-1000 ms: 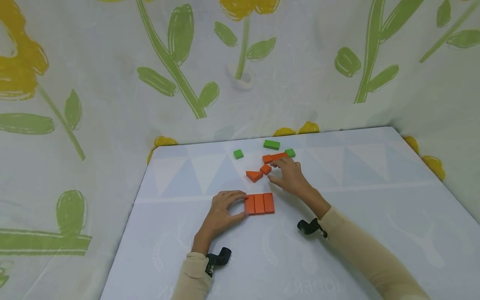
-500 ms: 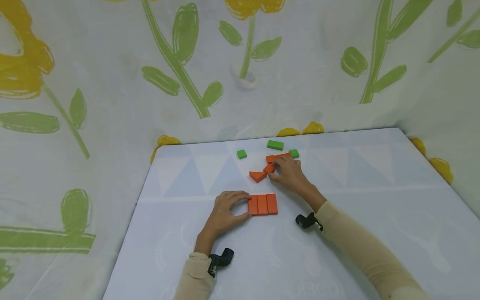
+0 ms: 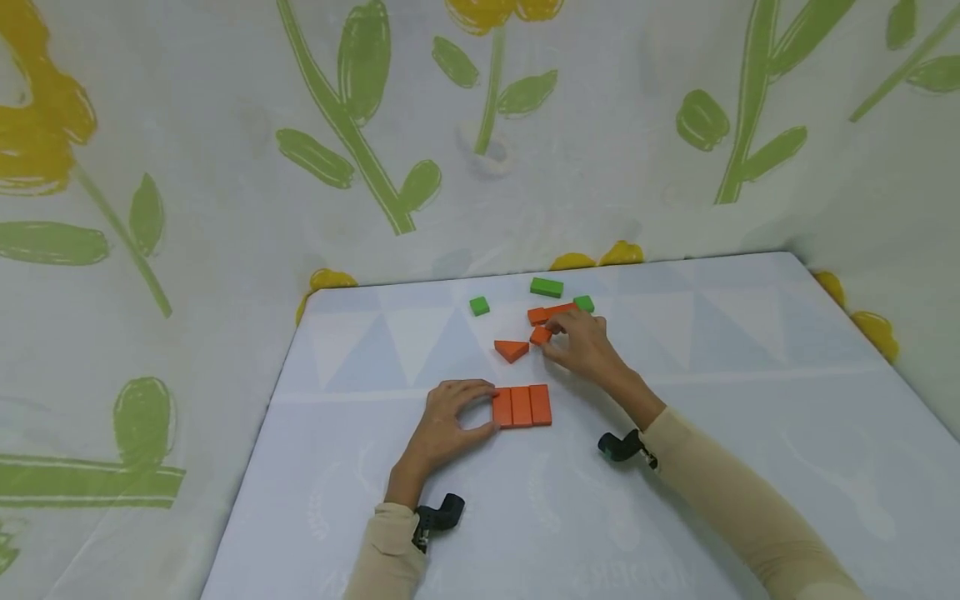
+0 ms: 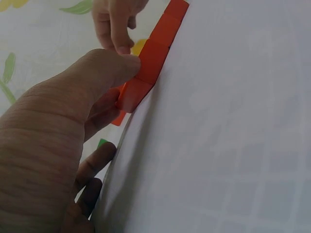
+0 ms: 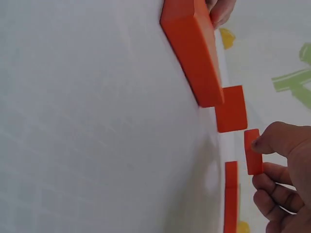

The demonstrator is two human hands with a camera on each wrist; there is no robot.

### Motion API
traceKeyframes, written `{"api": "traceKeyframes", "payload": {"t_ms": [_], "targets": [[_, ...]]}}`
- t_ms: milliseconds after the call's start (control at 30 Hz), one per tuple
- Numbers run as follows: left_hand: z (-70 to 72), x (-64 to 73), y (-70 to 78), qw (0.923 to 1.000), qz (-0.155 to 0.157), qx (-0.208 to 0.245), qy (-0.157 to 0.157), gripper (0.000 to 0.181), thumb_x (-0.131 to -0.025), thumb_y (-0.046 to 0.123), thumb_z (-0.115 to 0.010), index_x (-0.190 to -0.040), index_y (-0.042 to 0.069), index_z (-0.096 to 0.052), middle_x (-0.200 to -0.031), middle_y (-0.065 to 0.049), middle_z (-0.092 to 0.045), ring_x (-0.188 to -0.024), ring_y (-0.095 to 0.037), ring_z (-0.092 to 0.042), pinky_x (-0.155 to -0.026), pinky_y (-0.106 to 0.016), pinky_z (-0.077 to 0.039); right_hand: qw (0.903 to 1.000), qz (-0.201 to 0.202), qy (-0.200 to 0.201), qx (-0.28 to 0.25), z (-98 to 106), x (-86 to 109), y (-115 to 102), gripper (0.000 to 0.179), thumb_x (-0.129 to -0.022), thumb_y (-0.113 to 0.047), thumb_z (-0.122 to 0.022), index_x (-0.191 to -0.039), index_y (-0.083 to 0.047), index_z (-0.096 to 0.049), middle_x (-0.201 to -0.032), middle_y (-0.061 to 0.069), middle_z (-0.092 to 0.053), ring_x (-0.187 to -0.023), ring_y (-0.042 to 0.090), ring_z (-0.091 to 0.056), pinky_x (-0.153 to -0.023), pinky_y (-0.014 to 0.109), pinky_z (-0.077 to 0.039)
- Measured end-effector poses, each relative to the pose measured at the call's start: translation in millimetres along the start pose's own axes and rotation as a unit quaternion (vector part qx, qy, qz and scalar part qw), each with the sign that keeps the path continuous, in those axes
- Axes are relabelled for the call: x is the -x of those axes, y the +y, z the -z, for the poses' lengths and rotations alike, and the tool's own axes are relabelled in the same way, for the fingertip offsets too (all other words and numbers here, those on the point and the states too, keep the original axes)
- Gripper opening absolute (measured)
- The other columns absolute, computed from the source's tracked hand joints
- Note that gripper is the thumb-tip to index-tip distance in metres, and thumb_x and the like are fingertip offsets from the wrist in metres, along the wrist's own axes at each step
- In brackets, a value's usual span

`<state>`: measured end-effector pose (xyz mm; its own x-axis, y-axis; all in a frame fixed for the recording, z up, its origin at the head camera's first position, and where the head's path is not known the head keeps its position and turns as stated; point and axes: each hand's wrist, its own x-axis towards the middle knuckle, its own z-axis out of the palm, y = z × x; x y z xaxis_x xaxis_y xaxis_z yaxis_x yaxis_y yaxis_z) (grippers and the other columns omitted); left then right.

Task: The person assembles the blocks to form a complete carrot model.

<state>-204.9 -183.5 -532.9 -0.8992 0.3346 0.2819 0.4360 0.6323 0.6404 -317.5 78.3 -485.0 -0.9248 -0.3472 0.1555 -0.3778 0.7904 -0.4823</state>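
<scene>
Three flat orange blocks lie side by side in a row on the table. At the row's left end, my left hand pinches the leftmost orange block, thumb on its near end and a finger on its far end. The left wrist view shows the thumb across the orange row. Farther back, my right hand pinches a small orange block between thumb and finger. The right wrist view shows that small block at the fingertips. An orange triangular block lies just left of it.
Behind the right hand lie a small orange block and a longer orange block. Toward the back edge are a green rectangular block and two small green blocks, one left, one right. A flower-patterned cloth hangs behind the table.
My right thumb and finger have closed onto the small orange block, which now sits slightly farther from the triangular block. My left hand stays at the row.
</scene>
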Motion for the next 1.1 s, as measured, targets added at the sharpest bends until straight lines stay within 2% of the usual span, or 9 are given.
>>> {"api": "traceKeyframes", "payload": {"t_ms": [367, 567, 833, 1100], "targets": [[0.4, 1.2, 1.7, 0.9999, 0.011, -0.001, -0.004, 0.045, -0.086, 0.037, -0.078, -0.128, 0.029, -0.067, -0.133, 0.015, -0.059, -0.126, -0.015, -0.046, -0.110, -0.049, -0.027, 0.9970, 0.076, -0.001, -0.016, 13.7, 39.3, -18.2, 0.032, -0.086, -0.022, -0.077, -0.115, -0.009, -0.070, -0.106, 0.004, -0.068, -0.110, 0.024, -0.055, -0.098, 0.052, -0.033], [0.8, 0.7, 2.9, 0.9999, 0.011, 0.000, -0.005, 0.045, -0.086, 0.036, -0.078, -0.128, 0.029, -0.067, -0.133, 0.015, -0.059, -0.126, -0.015, -0.045, -0.110, -0.049, -0.027, 0.9910, 0.127, 0.002, -0.043, 14.4, 58.7, -28.6, 0.028, -0.084, -0.018, -0.079, -0.110, -0.010, -0.071, -0.105, 0.000, -0.065, -0.106, 0.020, -0.055, -0.095, 0.050, -0.033], [0.5, 0.5, 0.7, 1.0000, 0.008, 0.001, -0.005, 0.044, -0.086, 0.038, -0.077, -0.128, 0.029, -0.067, -0.133, 0.015, -0.059, -0.126, -0.015, -0.045, -0.109, -0.050, -0.027, 0.9809, 0.190, 0.007, -0.041, 4.5, 81.5, -38.3, 0.030, -0.081, -0.020, -0.083, -0.109, -0.013, -0.071, -0.106, -0.003, -0.066, -0.106, 0.016, -0.055, -0.090, 0.044, -0.035], [0.6, 1.0, -0.2, 1.0000, 0.001, -0.004, -0.003, 0.046, -0.086, 0.039, -0.077, -0.129, 0.028, -0.066, -0.135, 0.013, -0.059, -0.127, -0.017, -0.045, -0.110, -0.051, -0.027, 0.9717, 0.233, -0.012, -0.034, -7.6, 98.4, -44.7, 0.029, -0.080, -0.020, -0.082, -0.108, -0.017, -0.072, -0.106, -0.007, -0.065, -0.106, 0.013, -0.056, -0.088, 0.039, -0.036]]}}
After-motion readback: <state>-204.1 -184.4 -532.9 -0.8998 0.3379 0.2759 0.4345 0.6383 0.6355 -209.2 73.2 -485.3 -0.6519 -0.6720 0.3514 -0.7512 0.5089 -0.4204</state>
